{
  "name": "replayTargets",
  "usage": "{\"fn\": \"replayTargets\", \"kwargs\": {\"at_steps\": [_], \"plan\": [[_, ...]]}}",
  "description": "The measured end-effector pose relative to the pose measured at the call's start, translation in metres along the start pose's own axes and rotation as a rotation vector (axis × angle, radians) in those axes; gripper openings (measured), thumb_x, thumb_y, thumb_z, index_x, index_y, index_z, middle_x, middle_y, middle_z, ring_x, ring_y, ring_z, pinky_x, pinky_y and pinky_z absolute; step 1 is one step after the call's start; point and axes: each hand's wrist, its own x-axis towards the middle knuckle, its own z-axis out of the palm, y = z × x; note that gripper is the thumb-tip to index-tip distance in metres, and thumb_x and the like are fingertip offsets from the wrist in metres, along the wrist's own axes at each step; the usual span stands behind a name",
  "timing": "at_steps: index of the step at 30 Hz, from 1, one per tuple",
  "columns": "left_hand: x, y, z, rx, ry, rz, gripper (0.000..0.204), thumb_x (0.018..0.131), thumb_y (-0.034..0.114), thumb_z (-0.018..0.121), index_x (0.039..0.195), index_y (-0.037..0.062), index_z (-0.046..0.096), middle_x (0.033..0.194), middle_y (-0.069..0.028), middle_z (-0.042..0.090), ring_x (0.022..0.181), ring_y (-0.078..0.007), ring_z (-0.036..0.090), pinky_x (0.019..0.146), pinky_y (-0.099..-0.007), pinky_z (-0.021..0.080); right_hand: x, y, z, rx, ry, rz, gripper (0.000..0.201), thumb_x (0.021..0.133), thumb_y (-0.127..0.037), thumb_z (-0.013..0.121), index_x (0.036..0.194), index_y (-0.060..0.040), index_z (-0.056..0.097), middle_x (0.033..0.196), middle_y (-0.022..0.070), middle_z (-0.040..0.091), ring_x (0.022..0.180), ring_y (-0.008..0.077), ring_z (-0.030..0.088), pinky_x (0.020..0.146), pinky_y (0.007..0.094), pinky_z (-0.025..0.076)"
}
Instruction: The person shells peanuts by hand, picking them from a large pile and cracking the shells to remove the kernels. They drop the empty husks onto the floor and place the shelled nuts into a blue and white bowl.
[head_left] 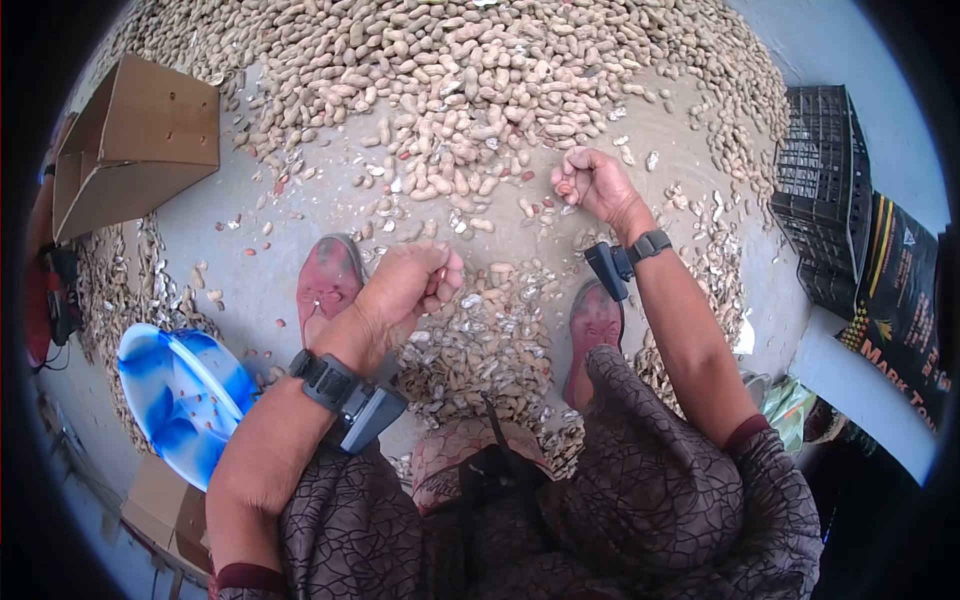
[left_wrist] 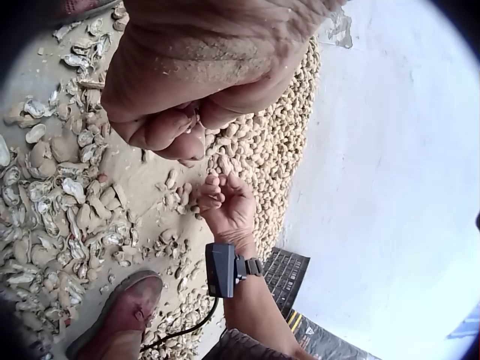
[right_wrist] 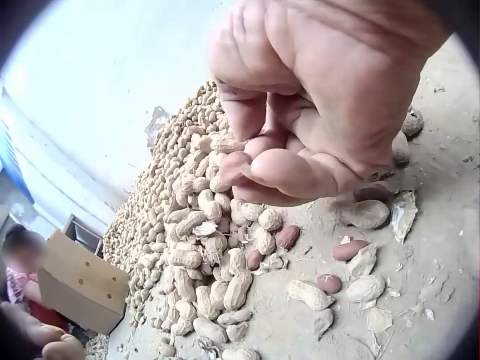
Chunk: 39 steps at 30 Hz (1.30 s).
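My left hand [head_left: 412,282] hangs over a heap of broken peanut shells [head_left: 480,345], between the two shoes. Its fingers curl inward towards the thumb in the left wrist view, and I cannot tell whether anything lies inside them. The right hand [head_left: 597,190] is farther forward, at the near edge of a big pile of unshelled peanuts [head_left: 480,90]. Its thumb and fingers are bent together around a reddish peanut kernel [head_left: 565,187]. Below that hand, loose reddish kernels [right_wrist: 287,237] and whole peanuts [right_wrist: 309,294] lie on the floor.
A blue-and-white basin [head_left: 150,385] with a few kernels stands by the left forearm. An open cardboard box [head_left: 165,110] sits at the far left, with another person [right_wrist: 22,262] near it. Black crates [head_left: 820,180] and a printed black bag [head_left: 895,300] line the right wall.
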Motion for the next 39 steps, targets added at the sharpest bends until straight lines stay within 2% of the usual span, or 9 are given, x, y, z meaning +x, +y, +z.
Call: {"fn": "replayTargets", "kwargs": {"at_steps": [7,9,18,22,24,29,32,34,39], "plan": [[-0.006,-0.003,0.001,0.005,0.006,-0.026,0.023,0.091,0.022,0.040,0.082,0.0062,0.054,0.066,0.0002,0.054,0.054,-0.0056,0.046,0.044,-0.0181,0.034,0.014,0.019,0.025,-0.647,0.141,-0.035,0.014,0.074,-0.012,0.057,0.067,0.0000,0.054,0.061,0.0078,0.056,0.042,0.0132,0.050,0.034,0.0244,0.040],[-0.006,-0.004,0.001,-0.007,0.019,-0.030,0.023,0.091,0.022,0.040,0.082,0.0060,0.054,0.067,0.0000,0.054,0.054,-0.0058,0.046,0.044,-0.0182,0.034,0.019,0.029,0.026,-1.050,0.256,-0.274,0.015,0.075,-0.014,0.058,0.073,0.0000,0.055,0.061,0.0086,0.056,0.043,0.0136,0.054,0.038,0.0279,0.043],[-0.001,-0.002,-0.001,0.007,-0.012,-0.013,0.022,0.090,0.022,0.041,0.083,0.0061,0.054,0.067,-0.0003,0.054,0.054,-0.0058,0.045,0.045,-0.0181,0.033,0.015,0.027,0.030,-1.517,0.122,-0.331,0.010,0.074,-0.010,0.053,0.080,-0.0023,0.054,0.064,0.0114,0.057,0.050,0.0144,0.059,0.052,0.0309,0.048],[-0.004,0.001,0.002,0.012,0.023,-0.020,0.022,0.090,0.022,0.041,0.081,0.0067,0.054,0.067,0.0005,0.053,0.054,-0.0055,0.044,0.045,-0.0180,0.033,0.023,0.018,0.000,-1.177,0.039,-0.227,0.010,0.078,-0.010,0.050,0.072,-0.0018,0.047,0.059,0.0098,0.054,0.043,0.0138,0.052,0.038,0.0233,0.042],[-0.003,0.001,0.002,0.007,0.035,-0.025,0.022,0.090,0.022,0.040,0.081,0.0069,0.054,0.067,0.0007,0.053,0.054,-0.0054,0.044,0.045,-0.0179,0.033,0.008,0.004,-0.010,-0.135,-0.209,0.022,0.014,0.078,-0.013,0.047,0.079,-0.0001,0.053,0.066,0.0127,0.057,0.048,0.0144,0.055,0.041,0.0251,0.046],[-0.004,-0.004,0.002,0.010,0.016,-0.031,0.023,0.091,0.022,0.040,0.081,0.0071,0.054,0.067,0.0010,0.053,0.054,-0.0053,0.044,0.045,-0.0179,0.032,-0.020,0.004,0.001,-0.162,-0.065,-0.135,0.014,0.079,-0.013,0.044,0.075,-0.0023,0.052,0.063,0.0087,0.056,0.045,0.0123,0.052,0.034,0.0205,0.040],[-0.005,-0.004,0.004,0.017,0.023,-0.038,0.023,0.091,0.022,0.040,0.081,0.0070,0.054,0.067,0.0010,0.053,0.054,-0.0053,0.044,0.045,-0.0178,0.032,-0.017,0.012,0.000,-0.730,0.049,-0.093,0.014,0.077,-0.014,0.046,0.072,-0.0040,0.054,0.063,0.0089,0.057,0.052,0.0185,0.056,0.041,0.0282,0.044],[-0.005,-0.003,0.004,0.017,0.028,-0.037,0.023,0.091,0.022,0.040,0.081,0.0070,0.054,0.067,0.0010,0.053,0.054,-0.0052,0.044,0.045,-0.0178,0.032,-0.017,0.025,0.007,-1.564,0.074,-0.466,0.011,0.073,-0.015,0.051,0.069,-0.0048,0.055,0.065,0.0111,0.059,0.061,0.0256,0.058,0.053,0.0363,0.046],[-0.002,0.002,0.002,0.026,0.028,-0.033,0.022,0.090,0.022,0.040,0.082,0.0068,0.054,0.067,0.0011,0.053,0.054,-0.0049,0.044,0.045,-0.0177,0.032,-0.017,0.033,0.020,-1.984,0.163,-0.513,0.011,0.067,-0.015,0.059,0.070,-0.0046,0.057,0.069,0.0139,0.059,0.069,0.0290,0.059,0.062,0.0385,0.046]]}}
